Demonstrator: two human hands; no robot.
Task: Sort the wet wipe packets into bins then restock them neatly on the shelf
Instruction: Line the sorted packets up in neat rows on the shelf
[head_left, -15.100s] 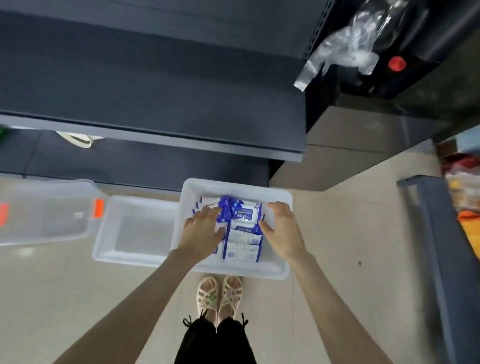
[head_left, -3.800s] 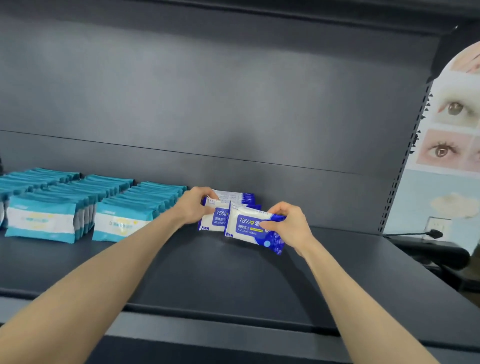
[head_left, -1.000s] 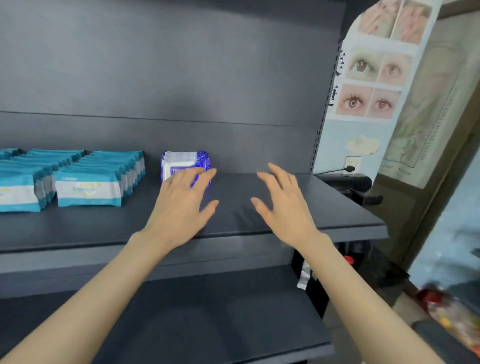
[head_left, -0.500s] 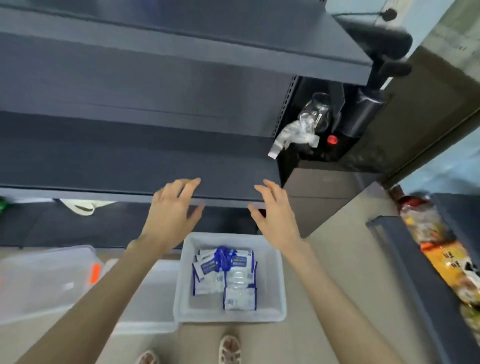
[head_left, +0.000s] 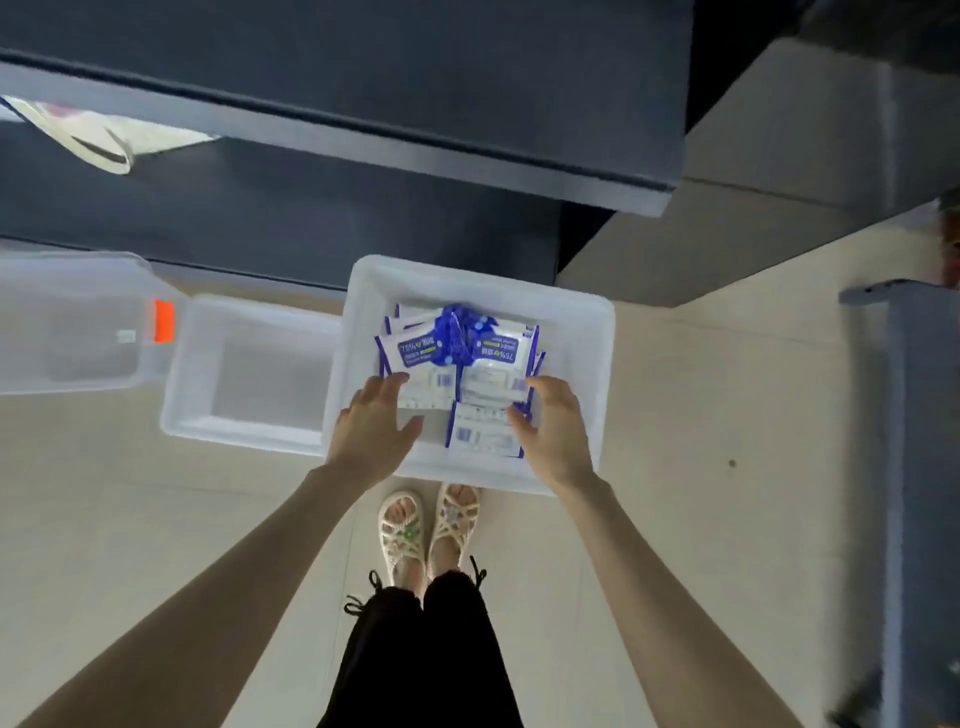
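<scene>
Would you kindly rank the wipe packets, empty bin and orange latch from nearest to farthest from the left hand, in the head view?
1. Wipe packets, right at the left hand.
2. Empty bin, just leftward.
3. Orange latch, farther left.

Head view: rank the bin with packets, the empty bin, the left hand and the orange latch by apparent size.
1. bin with packets
2. empty bin
3. left hand, which is nearer the camera and so looks enlarged
4. orange latch

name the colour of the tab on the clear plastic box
The small rectangular tab is orange; head view.
</scene>
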